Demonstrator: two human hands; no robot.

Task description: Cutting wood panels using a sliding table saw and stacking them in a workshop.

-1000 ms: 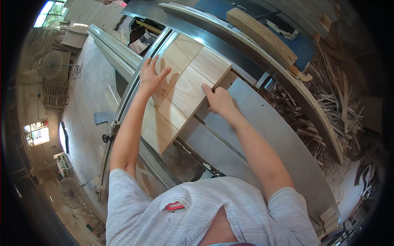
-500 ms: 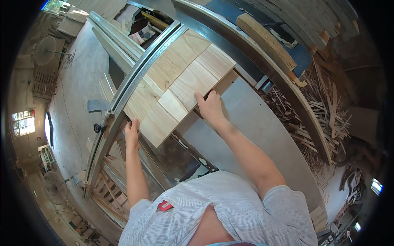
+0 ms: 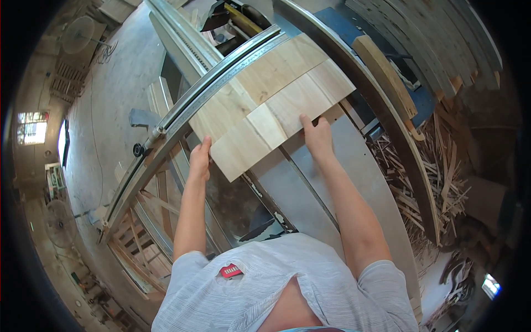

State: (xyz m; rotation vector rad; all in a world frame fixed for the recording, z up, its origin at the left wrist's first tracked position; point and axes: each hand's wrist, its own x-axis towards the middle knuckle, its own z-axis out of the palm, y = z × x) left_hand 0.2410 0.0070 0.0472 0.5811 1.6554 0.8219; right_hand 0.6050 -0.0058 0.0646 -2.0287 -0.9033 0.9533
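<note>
A pale wooden panel (image 3: 312, 95), made of joined boards of differing tone, lies on the grey metal machine table (image 3: 359, 182). Another pale wooden panel (image 3: 274, 69) lies along its far side, against a metal rail (image 3: 221, 72). My left hand (image 3: 200, 160) is at the near panel's left end, thumb up at its edge and the other fingers mostly hidden. Further right, my right hand (image 3: 319, 139) grips the near edge of the same panel. Its thumb rests on top, and its fingertips are hidden at the edge.
A long curved-looking fence (image 3: 398, 119) stands on the right, with a wooden block (image 3: 384, 77) beyond it. Scrap wood strips (image 3: 426, 166) are heaped to the right. Stacked boards (image 3: 426, 39) lie at the far right. A standing fan (image 3: 77, 34) is at the far left.
My view has turned, so the table, panels and rail appear farther right. Both hands keep their hold at the near panel's edges. Any sliding of the panels is hard to tell.
</note>
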